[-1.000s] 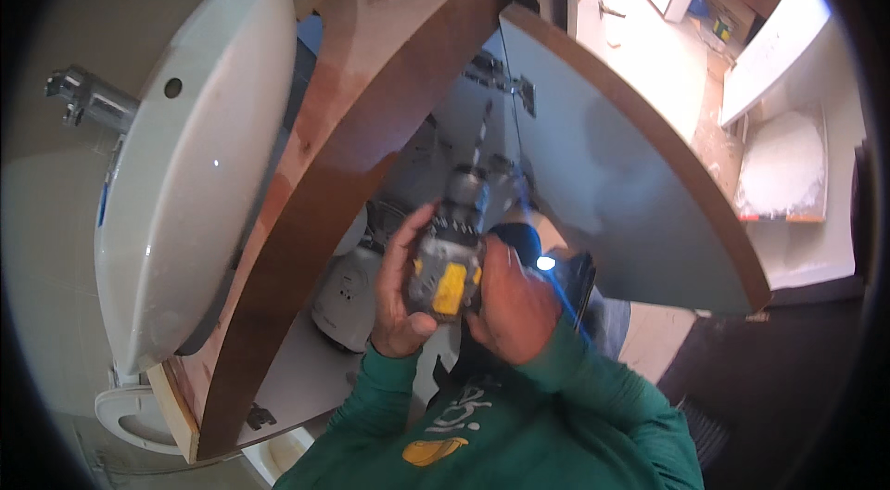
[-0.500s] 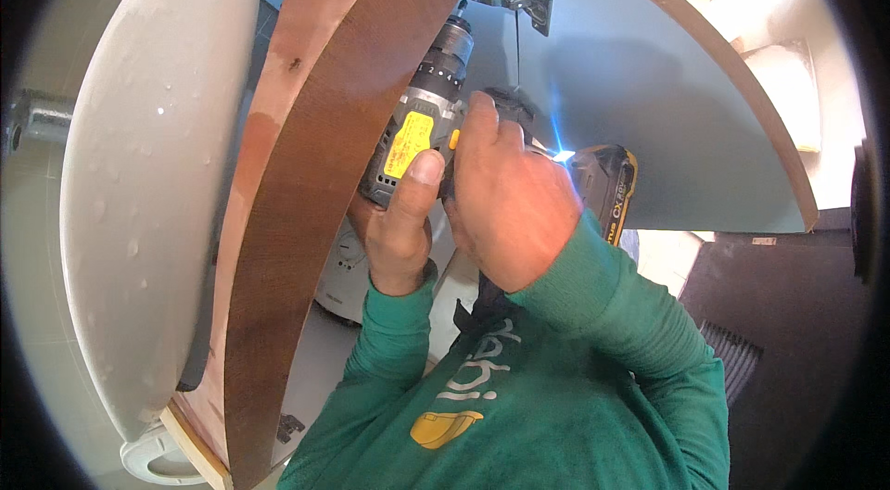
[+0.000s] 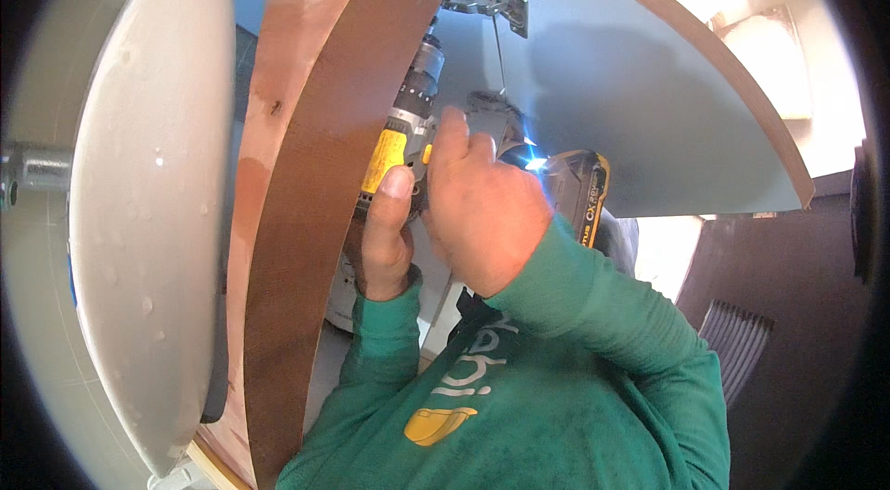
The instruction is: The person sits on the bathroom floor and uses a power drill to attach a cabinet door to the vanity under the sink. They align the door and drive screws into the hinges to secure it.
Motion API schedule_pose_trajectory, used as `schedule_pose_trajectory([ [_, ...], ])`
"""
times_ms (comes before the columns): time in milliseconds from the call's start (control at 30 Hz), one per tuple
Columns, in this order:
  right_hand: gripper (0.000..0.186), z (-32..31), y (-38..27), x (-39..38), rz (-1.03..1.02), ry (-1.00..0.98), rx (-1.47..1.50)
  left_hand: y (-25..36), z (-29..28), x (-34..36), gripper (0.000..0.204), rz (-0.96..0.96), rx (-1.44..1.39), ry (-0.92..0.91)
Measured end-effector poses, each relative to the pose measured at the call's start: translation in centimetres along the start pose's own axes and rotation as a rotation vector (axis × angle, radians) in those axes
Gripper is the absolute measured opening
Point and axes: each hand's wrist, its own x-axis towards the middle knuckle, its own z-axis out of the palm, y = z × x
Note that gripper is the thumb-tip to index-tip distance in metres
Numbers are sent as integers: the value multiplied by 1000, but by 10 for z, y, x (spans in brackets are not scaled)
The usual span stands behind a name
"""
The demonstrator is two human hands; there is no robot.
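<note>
A cordless drill (image 3: 414, 101) with a yellow label points up into the cabinet, its chuck close to a metal hinge (image 3: 508, 12) that joins the cabinet side to the door. My right hand (image 3: 489, 210) wraps around the drill's handle, with the battery (image 3: 578, 196) showing beyond it and a bright light shining beside it. My left hand (image 3: 386, 240) supports the rear of the drill body, thumb upward along it; the rest of those fingers are hidden. Part of the drill's tip is covered by the cabinet's brown front edge (image 3: 315, 175).
The curved blue-grey door (image 3: 640, 110) stands open on the right. A white basin (image 3: 153, 175) sits on the wooden top at left, near a metal pipe (image 3: 37, 175). A dark panel with a ribbed grille (image 3: 737, 342) is at lower right.
The drill, both hands and the hinge appear slightly further left in view, apparently with a head shift. More of the drill now lies behind the brown edge. Both hands keep their grip.
</note>
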Motion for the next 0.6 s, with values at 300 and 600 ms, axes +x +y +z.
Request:
schedule_pose_trajectory([
  [300,61,-8,-8,-1,16,42,33,17,3,4,51,-86,-27,-113],
  [600,62,-5,-1,0,32,18,94,14,13,5,56,-151,-48,-186],
])
